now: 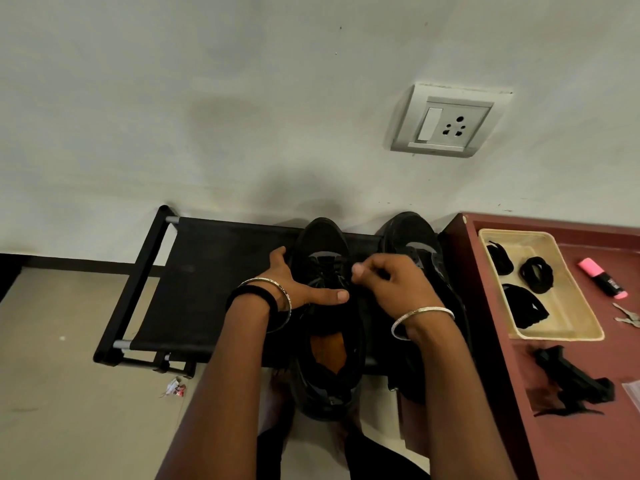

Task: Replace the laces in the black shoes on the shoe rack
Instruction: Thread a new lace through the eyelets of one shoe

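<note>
On the shoe rack [214, 271], left hand [294, 285] spread against the black shoe [323, 237]; right hand [394, 285] pinches its lace [327, 271].

The right grip [388, 282] curls over the laces [323, 271] of the left shoe [325, 237], and black on black hides whether it pinches one; the right shoe [408, 230] is largely hidden behind the right forearm [446, 368]. The rack [221, 271] loses its right end behind the shoes and the counter [581, 445], which is itself cut off by the right and bottom edges, as are both forearms at the bottom. The dark lump [575, 379] on the counter is too black to make out, the keys [627, 317] are too small to count, and the scrap [175, 388] on the floor [69, 393] is too small to tell.
</note>
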